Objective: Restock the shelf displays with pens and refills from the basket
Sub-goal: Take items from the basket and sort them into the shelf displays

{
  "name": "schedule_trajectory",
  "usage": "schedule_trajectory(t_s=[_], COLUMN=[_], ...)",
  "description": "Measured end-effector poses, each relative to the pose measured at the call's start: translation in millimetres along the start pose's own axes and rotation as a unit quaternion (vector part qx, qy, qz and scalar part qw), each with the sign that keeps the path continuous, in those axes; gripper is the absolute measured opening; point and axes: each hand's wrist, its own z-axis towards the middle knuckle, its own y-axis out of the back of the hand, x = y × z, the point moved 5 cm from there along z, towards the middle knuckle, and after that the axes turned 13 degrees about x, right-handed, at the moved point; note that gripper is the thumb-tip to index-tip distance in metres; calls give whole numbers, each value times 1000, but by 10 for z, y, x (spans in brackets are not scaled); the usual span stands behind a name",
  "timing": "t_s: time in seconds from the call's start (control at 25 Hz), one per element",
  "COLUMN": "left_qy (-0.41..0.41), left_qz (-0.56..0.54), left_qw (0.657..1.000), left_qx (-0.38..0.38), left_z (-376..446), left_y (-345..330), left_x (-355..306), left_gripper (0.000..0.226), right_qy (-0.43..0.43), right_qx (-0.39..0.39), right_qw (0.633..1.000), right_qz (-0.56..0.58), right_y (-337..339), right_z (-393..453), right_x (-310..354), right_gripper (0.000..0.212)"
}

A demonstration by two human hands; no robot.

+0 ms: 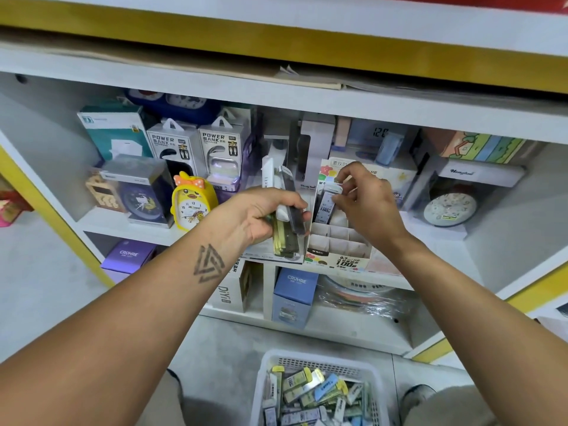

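Down by the knees sits the white basket [319,361], still loaded with refills. Left hand [261,215] clutches a bunch of packs [287,207] while the right hand [365,204] pinches one refill tube [326,204] over the cardboard display box [335,241] — mid-slotting, I'd say. Next it needs lowering into an empty cell; white shelf [430,238], grey floor.

Pretty clearly a shop, a stationery and small-gadget kind of place. White shelves [276,106] with yellow trim are packed with boxed goods that are faced outward for sale: two "POWER BANK" boxes [172,146] with hang tabs, a yellow duck alarm clock [192,204], more clocks in clear packaging [451,204], and "CRUHRE" boxes [295,290] lower down. A cardboard display tray [335,241] with divided slots is set on the shelf, and a white basket [319,361] of stock is parked on the floor.
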Motion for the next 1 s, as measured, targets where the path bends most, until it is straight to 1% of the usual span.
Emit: schedule_trajectory(t_s=[0.08,0.12,0.2,0.24,0.28,0.32,0.36,0.4,0.44,0.48,0.56,0.64,0.76,0.84,1.0], left_qy=[6,8,11,11,12,12,10,6,0,-7,-12,-12,-6,-2,-11], left_qz=[-3,-2,2,7,14,20,25,30,35,41,49,45,32,32,35], left_qw=[1000,1000,1000,1000,999,999,998,998,997,996,996,996,997,998,997], left_qx=[11,17,26,29,31,39,52,64,72,77,80,79,66,62,63], left_z=[2,4,23,34,45,54,59,64,68,74,81,86,78,72,77], left_y=[-15,-24,-41,-50,-62,-83,-114,-142,-167,-191,-224,-235,-227,-230,-233], left_x=[21,31,50,57,61,64,67,72,78,89,120,142,161,179,161], left_gripper=[14,13,11,10,10,8,8,9,10,11,15,17,3,5,8], right_qy=[6,21,46,43,22,-8,-40,-64,-84,-98,-117,-137,-143,-145,-162], right_qx=[26,29,6,-9,-10,12,56,97,129,144,138,136,155,157,137], right_qw=[999,998,991,993,999,997,979,957,944,939,937,930,923,925,921], right_qz=[-24,-57,-124,-113,-43,77,194,267,292,298,299,314,322,314,326], right_y=[-53,-62,-31,-3,21,12,-32,-92,-156,-206,-247,-252,-241,-248,-245], right_z=[-20,-28,-29,-19,-3,11,14,6,-7,-16,-6,10,1,-11,13], right_x=[-14,2,69,106,128,145,172,220,259,284,319,297,279,277,287], right_gripper=[20,19,21,20,16,11,8,14,24,32,39,36,33,30,21])
